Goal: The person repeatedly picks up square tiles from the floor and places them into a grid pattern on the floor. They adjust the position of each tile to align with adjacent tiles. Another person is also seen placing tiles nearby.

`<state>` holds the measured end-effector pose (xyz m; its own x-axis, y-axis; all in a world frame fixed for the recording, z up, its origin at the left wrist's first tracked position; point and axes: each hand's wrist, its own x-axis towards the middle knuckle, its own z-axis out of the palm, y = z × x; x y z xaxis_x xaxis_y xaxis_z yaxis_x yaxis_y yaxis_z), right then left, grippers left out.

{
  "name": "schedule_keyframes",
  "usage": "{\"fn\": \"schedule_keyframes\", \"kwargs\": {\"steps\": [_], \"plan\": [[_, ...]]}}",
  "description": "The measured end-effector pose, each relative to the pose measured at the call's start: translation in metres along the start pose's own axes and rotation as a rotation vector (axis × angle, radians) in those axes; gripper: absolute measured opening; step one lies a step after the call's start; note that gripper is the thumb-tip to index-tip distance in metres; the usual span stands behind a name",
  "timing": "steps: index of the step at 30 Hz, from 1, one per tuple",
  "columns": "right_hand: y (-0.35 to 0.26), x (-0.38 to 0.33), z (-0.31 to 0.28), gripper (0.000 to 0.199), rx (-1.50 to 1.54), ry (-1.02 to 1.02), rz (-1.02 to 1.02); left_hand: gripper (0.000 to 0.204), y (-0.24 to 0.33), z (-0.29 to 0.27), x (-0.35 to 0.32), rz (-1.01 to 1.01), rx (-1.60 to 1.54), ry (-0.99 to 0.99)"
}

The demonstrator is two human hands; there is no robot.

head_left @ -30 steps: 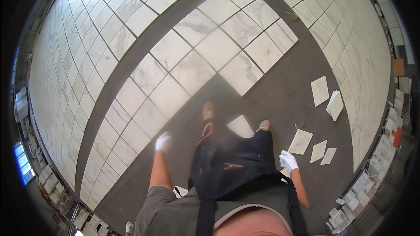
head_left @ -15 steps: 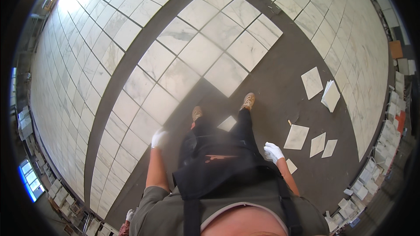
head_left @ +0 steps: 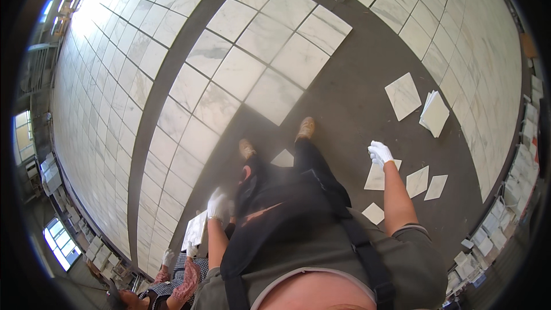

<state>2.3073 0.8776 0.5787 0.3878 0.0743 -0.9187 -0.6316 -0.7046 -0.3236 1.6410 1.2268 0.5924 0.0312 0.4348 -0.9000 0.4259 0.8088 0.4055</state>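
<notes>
My left hand (head_left: 217, 204), in a white glove, hangs beside my left thigh. It is blurred, and its fingers do not show clearly. Close by it is a veined white marble tile (head_left: 196, 231), at which a co-worker's gloved hand (head_left: 191, 248) holds on from below. My right hand (head_left: 380, 154), also white-gloved, hovers out to the right with curled fingers and nothing seen in them. Beneath it in the picture lies a loose marble tile (head_left: 374, 179), partly covered by the hand. Joined rows of large marble tiles (head_left: 240, 73) lie ahead and left of my feet.
Several loose tiles lie on the grey floor (head_left: 344, 97) to the right, among them a single tile (head_left: 403, 96) and a small stack (head_left: 434, 116). A small tile (head_left: 283, 158) lies between my legs. A co-worker (head_left: 178, 281) is at my lower left. Stacked pieces (head_left: 493, 235) line the right edge.
My body has turned, and the view has shifted. My right hand has moved up and outward to the right; my left hand is lower. The co-worker and a tile have come into view at lower left.
</notes>
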Motion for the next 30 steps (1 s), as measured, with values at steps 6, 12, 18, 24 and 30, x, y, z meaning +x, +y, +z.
{"fn": "schedule_keyframes", "kwargs": {"steps": [6, 12, 18, 24, 30], "plan": [[-0.067, 0.015, 0.012, 0.048, -0.025, -0.084, -0.125, 0.01, 0.005, 0.019, -0.026, 0.419, 0.462, -0.147], [-0.109, 0.015, 0.051, 0.05, -0.334, -0.127, -0.218, 0.018, 0.022, 0.07, -0.026, -0.012, -0.825, -0.08], [-0.162, 0.006, 0.051, 0.049, -0.277, -0.05, -0.237, 0.054, 0.084, 0.118, 0.05, 0.175, -0.664, -0.228], [-0.254, 0.076, 0.079, 0.055, -0.364, -0.084, -0.239, 0.068, 0.184, 0.197, 0.118, -0.059, -0.591, -0.22], [-0.358, 0.3, 0.159, 0.063, -0.71, -0.318, -0.344, 0.058, 0.182, 0.337, 0.267, -0.082, -0.667, -0.264]]}}
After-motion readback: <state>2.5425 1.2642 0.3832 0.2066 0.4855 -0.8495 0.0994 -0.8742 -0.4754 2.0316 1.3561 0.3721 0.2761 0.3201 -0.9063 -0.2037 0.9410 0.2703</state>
